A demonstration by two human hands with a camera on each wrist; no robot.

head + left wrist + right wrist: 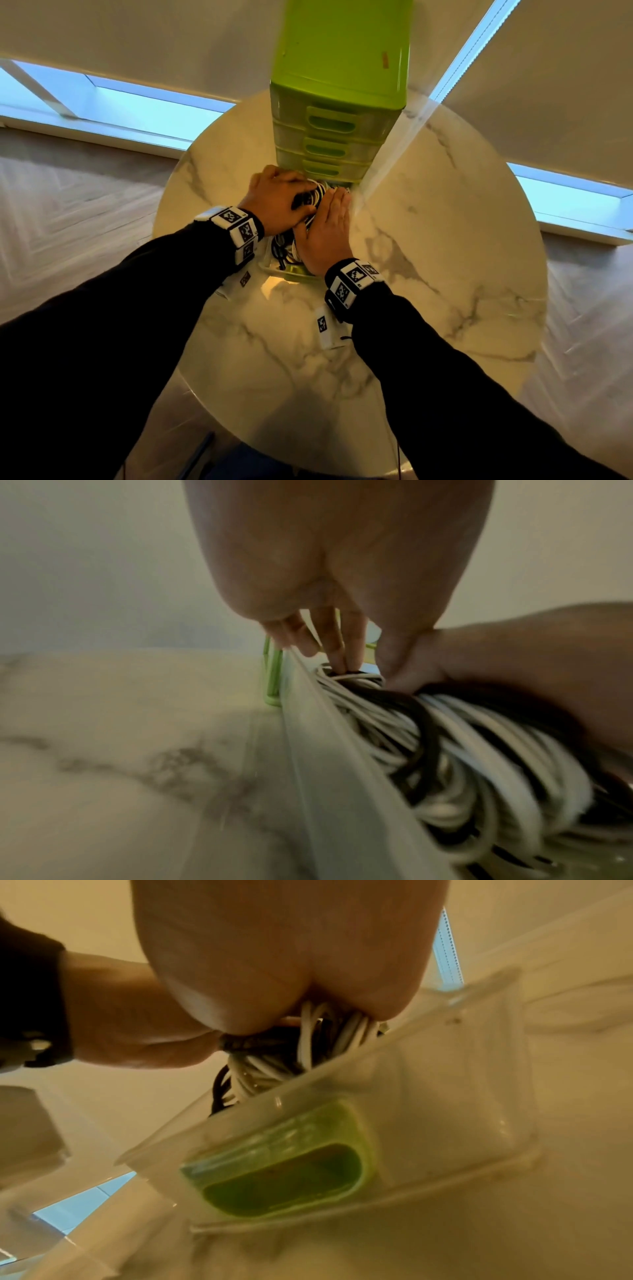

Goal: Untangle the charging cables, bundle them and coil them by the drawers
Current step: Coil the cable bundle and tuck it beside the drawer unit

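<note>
A bundle of white and black charging cables [317,198] lies in the pulled-out bottom drawer [291,274] of the green drawer unit [337,102]. My left hand [279,202] curls down over the far end of the bundle, fingertips [337,653] dug into the cables [462,750]. My right hand [329,226] lies flat on the bundle's right side with straight fingers. In the right wrist view the cables [308,1047] show under my palm, above the clear drawer front [428,1096] and its green handle [284,1164]. The drawer wall [325,750] stands left of the coil.
The unit stands at the back of a round marble table [428,257]. Two white paper tags with black markers lie on the table, one [323,327] near my right wrist, another [241,281] under my left wrist. Windows and wooden floor surround the table.
</note>
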